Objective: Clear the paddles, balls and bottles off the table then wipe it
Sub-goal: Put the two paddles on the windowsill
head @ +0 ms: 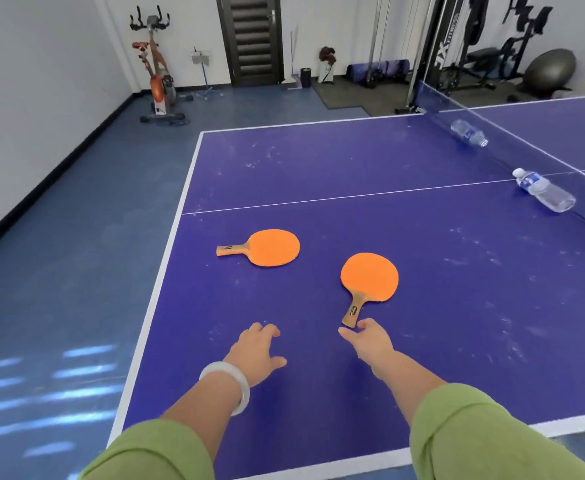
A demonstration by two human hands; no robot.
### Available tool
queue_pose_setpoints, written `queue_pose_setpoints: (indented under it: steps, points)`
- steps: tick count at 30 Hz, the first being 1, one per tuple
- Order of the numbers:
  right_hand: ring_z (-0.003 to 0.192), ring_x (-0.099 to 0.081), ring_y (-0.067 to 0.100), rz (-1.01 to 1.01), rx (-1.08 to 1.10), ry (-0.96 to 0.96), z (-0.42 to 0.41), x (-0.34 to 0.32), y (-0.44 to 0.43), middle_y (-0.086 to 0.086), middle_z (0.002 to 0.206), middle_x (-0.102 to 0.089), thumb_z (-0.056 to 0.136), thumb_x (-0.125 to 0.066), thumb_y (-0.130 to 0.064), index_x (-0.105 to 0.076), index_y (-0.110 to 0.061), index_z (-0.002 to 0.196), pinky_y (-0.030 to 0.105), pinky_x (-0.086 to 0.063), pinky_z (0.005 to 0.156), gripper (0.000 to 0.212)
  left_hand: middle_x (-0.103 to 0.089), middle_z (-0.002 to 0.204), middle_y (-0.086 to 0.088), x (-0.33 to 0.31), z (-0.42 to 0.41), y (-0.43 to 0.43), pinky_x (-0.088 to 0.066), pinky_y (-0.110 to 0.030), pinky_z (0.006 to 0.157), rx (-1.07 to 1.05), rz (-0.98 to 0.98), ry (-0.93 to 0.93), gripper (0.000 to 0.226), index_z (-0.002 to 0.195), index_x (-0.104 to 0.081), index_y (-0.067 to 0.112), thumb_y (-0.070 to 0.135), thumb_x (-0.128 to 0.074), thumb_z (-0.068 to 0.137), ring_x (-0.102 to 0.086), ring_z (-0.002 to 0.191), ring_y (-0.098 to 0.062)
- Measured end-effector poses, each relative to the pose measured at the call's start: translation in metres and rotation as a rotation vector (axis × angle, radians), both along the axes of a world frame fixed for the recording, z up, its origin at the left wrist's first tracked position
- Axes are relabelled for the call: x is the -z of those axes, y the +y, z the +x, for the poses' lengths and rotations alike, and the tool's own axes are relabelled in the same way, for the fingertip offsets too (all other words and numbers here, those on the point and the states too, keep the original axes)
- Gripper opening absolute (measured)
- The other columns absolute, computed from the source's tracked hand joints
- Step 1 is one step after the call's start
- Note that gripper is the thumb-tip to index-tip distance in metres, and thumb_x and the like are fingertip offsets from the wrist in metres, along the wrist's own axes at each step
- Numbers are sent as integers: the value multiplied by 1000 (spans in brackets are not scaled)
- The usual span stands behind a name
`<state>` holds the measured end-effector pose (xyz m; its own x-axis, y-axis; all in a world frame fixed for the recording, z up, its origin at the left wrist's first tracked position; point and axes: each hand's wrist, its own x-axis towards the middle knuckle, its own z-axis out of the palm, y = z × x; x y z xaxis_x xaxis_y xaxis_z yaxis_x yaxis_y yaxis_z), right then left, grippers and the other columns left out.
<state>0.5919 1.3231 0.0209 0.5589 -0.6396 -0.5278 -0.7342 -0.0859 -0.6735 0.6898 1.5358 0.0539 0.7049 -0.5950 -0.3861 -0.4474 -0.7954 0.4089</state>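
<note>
Purple table (318, 161) spreads wide beyond left hand (256, 351) and right hand (370, 341), both loose, empty.

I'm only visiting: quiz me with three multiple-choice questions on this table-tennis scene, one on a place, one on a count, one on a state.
1. Where is the right hand? A at the handle end of the nearer paddle; B on a bottle; C on the net.
2. How many paddles lie on the table? A one; B two; C four.
3. How do the water bottles lie? A upright; B on their sides; C stacked.
Answers: 1 A, it reaches the handle tip; 2 B, the nearer paddle plus the farther paddle; 3 B, both lie flat.
</note>
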Motion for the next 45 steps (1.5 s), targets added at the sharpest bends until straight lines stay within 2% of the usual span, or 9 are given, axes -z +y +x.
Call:
queue_pose_setpoints:
  steps: [4,8,14,21,29,34,37,39,45]
  points:
    - [95,-53,23,-43,53,85,29,23,-24,8,117,-52,89,-66,-41,-43,-5,128,34,-45,72,57,-39,135,4,16,33,-38,-42,-37,102,-4,0,-30,55,140,-40,26,42,-61,92,-43,123,-18]
    - [108,-55,33,-102,145,156,47,48,-35,14,122,-48,83,-72,-44,-46,-3,121,46,-50,89,62,-29,148,5,42,54,-56,-33,-36,108,27,85,-71,64,145,-33,29,47,-62,90,-33,135,-19]
    - [113,-55,34,-204,235,194,73,56,-44,17,122,-50,79,-76,-45,-43,-2,121,46,-51,92,69,-9,161,0,68,88,-68,-21,-44,118,33,175,-110,83,153,-16,28,57,-59,88,-9,150,-24]
    - [110,-58,34,-301,201,262,92,59,-41,17,120,-53,85,-74,-34,-40,-1,121,43,-52,83,59,1,164,-1,88,125,-68,-10,-46,121,35,206,-139,97,156,-3,27,68,-55,85,4,151,-27]
    - [80,-57,26,-90,391,101,119,57,-1,10,93,-55,98,-51,-18,-42,-4,105,36,-46,64,19,32,158,-1,111,138,-52,7,-53,120,135,281,-116,105,151,24,28,75,-43,85,27,146,-30]
    - [76,-59,21,18,472,12,142,63,52,9,97,-61,100,-49,-28,-43,-7,98,38,-52,61,22,42,148,1,113,139,-47,11,-51,118,152,251,-122,106,143,33,26,76,-40,85,29,145,-28]
    - [87,-64,35,77,511,-29,158,76,82,17,101,-62,95,-52,-35,-43,-8,102,54,-56,78,29,31,155,4,106,148,-38,7,-46,119,193,146,-130,99,152,19,25,70,-43,89,17,150,-25]
    - [88,-61,38,53,530,-36,171,68,98,19,98,-60,95,-53,-34,-41,-9,105,54,-53,81,29,12,164,4,99,166,-28,-4,-42,120,202,72,-147,88,156,1,27,65,-44,91,5,151,-22]
    - [68,-53,22,-6,565,30,189,54,109,9,80,-54,101,-48,-24,-37,-5,98,36,-44,59,22,6,163,3,90,248,-2,-6,-39,120,157,12,-215,96,156,-1,23,65,-53,87,6,151,-19]
